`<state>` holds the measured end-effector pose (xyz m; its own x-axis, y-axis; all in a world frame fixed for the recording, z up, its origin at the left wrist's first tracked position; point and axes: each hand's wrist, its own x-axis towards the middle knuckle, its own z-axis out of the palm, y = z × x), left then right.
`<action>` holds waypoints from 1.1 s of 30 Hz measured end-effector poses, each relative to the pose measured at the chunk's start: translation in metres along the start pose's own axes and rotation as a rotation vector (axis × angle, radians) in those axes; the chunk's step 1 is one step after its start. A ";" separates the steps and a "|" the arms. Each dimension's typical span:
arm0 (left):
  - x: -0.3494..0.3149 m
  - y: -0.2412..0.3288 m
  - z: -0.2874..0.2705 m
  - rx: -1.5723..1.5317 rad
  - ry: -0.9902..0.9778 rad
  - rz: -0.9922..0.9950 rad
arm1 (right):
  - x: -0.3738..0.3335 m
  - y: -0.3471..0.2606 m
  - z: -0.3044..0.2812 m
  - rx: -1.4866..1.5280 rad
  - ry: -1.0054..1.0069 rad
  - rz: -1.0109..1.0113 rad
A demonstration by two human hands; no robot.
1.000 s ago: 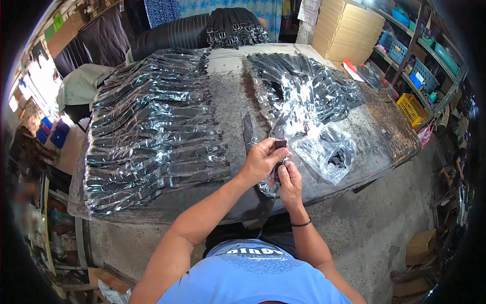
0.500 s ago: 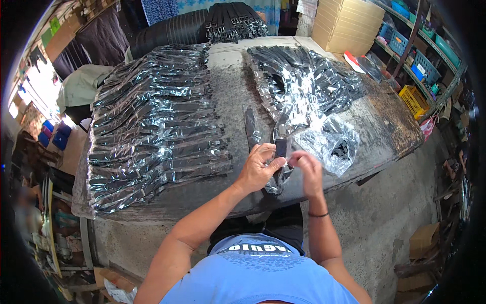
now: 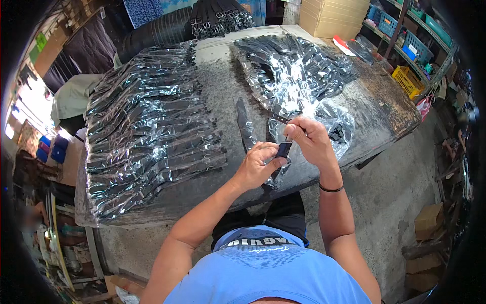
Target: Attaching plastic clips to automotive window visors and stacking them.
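My left hand (image 3: 259, 163) pinches the buckle end of a black belt (image 3: 284, 151), close to the table's near edge. Just to its right, my right hand (image 3: 315, 143) is closed on the belt's strap, whose punched tip (image 3: 278, 118) sticks out past the fingers toward the upper left. Part of the belt below the left fingers is hidden. A single plastic-wrapped belt (image 3: 245, 121) lies beyond my left hand. Crumpled clear plastic bags (image 3: 336, 119) rest behind my right hand.
Rows of wrapped belts (image 3: 152, 131) cover the table's left side. A heaped pile of wrapped belts (image 3: 296, 66) lies at the back right. Bare belts (image 3: 223, 17) are stacked at the far edge. A cardboard box (image 3: 331, 17) and a yellow crate (image 3: 407, 82) stand right.
My right hand has come up and taken hold of the strap, its punched tip now showing. The buckle end in my left hand has tilted, and the view has shifted slightly.
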<state>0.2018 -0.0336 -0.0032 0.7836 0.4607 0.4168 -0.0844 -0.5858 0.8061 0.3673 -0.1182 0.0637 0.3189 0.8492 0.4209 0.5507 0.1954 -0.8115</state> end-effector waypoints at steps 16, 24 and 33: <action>0.047 0.032 0.011 -0.843 0.016 -0.117 | 0.007 -0.015 0.005 0.164 0.187 0.103; 0.030 0.014 0.016 -0.679 -0.062 -0.279 | -0.008 0.018 0.003 0.083 0.268 -0.005; 0.023 0.024 -0.074 -1.074 0.532 -0.423 | -0.051 0.068 -0.003 0.661 0.239 0.351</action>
<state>0.1718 0.0121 0.0572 0.5497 0.8344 -0.0394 -0.5386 0.3900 0.7469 0.3901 -0.1500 -0.0119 0.5875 0.8016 0.1105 -0.1624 0.2506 -0.9544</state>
